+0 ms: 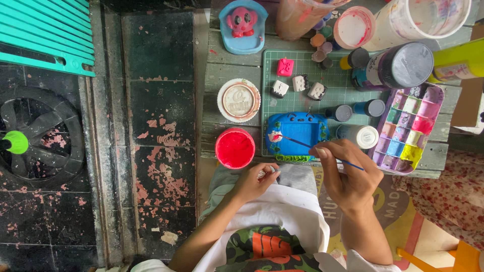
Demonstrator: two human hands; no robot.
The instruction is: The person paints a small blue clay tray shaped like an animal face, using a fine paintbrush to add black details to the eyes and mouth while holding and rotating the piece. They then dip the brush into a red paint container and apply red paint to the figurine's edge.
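Note:
A blue plaster figure (301, 130) with green trim lies on the green cutting mat (348, 95). My right hand (348, 176) holds a thin blue-handled paintbrush (302, 143); its tip touches a white and pink patch at the figure's left edge. My left hand (258, 180) rests over my lap, fingers closed around a small white piece. Three small white block figures (300, 88) and a pink one (285, 66) sit farther back on the mat.
A red paint cup (235, 148) and a round white lid (239, 100) stand left of the mat. A multicolour paint palette (409, 128), paint bottles (398, 65) and plastic cups (428, 17) crowd the right. A pink figure in a blue holder (243, 25) sits at the back.

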